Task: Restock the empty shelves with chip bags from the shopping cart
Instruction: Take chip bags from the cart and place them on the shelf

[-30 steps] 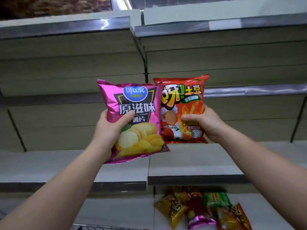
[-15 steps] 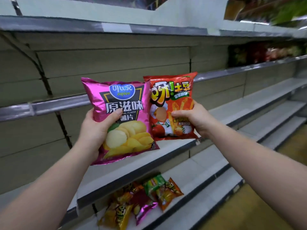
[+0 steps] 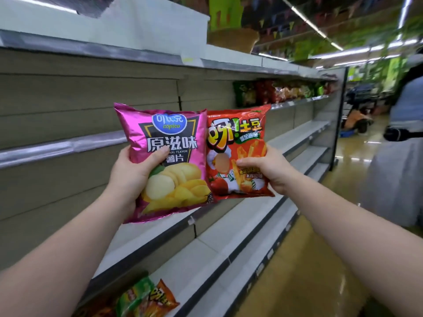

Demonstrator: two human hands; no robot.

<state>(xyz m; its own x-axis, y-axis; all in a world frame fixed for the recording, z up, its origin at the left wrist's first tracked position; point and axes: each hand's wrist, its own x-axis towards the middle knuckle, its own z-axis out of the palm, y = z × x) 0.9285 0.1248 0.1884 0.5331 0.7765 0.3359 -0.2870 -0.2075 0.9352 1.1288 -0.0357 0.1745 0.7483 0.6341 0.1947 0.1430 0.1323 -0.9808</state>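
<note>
Head view, stock in hand: glossy magenta foil chip bag (image 3: 167, 156), upright, label out, gripped at its left edge by the left hand (image 3: 135, 177), thumb curled over the front. Red foil fries-print snack bag (image 3: 238, 154), touching it on the right, pinched by the right hand (image 3: 267, 170). Both are raised before the bare grey middle shelf (image 3: 160, 227), likely for placing. Lower shelf, near left: green and orange bags (image 3: 146, 298).

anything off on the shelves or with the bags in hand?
Held pink chip bag and red fries-snack bag look intact. Odd spot: the snack bags on the lower shelf lie flat in an overlapping heap, not upright.
</note>
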